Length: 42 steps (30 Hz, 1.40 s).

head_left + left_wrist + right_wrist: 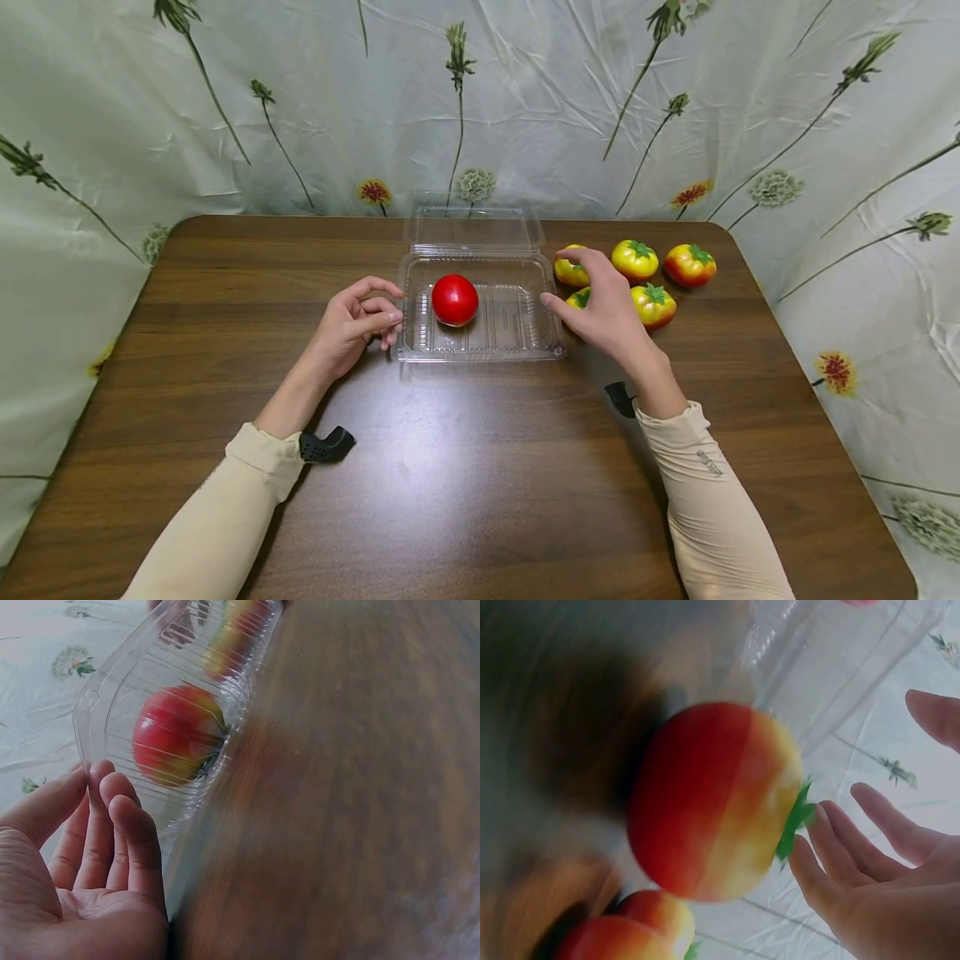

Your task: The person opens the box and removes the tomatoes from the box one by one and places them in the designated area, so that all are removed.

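Observation:
A clear plastic clamshell box [517, 325] lies opened on the table, its lid [475, 229] tilted back behind it. One tomato [454, 300] sits in the left half, red side up; its green leafy top points down in the left wrist view. My left hand [351, 323] pinches the box's left rim between thumb and fingertips. Over the loose red-and-yellow tomatoes right of the box hovers my right hand [602, 307], fingers spread and holding nothing. It partly hides two of them. A tomato [712, 802] is close to its fingers in the right wrist view.
Farther right lie other tomatoes: a yellow one [635, 260], a redder one [690, 265] and a front one [653, 307]. The brown wooden table [465, 467] ends at the back against a white floral cloth [315, 108].

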Tool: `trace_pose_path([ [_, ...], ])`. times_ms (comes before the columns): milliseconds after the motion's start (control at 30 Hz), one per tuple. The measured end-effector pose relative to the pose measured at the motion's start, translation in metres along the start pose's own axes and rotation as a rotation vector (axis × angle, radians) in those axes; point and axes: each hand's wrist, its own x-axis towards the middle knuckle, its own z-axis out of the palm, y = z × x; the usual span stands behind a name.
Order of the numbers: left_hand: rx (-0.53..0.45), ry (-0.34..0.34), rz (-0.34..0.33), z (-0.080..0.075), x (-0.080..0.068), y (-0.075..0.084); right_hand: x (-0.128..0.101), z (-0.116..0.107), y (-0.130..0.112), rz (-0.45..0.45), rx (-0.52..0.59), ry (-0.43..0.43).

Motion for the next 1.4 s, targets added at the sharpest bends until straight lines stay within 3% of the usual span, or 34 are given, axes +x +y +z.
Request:
trace_pose_path([
  [367, -0.001, -0.008, 0.005, -0.001, 0.0, 0.0, 0.004, 0.019, -0.016, -0.019, -0.006, -0.132],
  [1400, 0.016, 0.006, -0.003, 0.0, 0.0, 0.0, 0.023, 0.065, -0.062, -0.097, 0.013, -0.296],
])
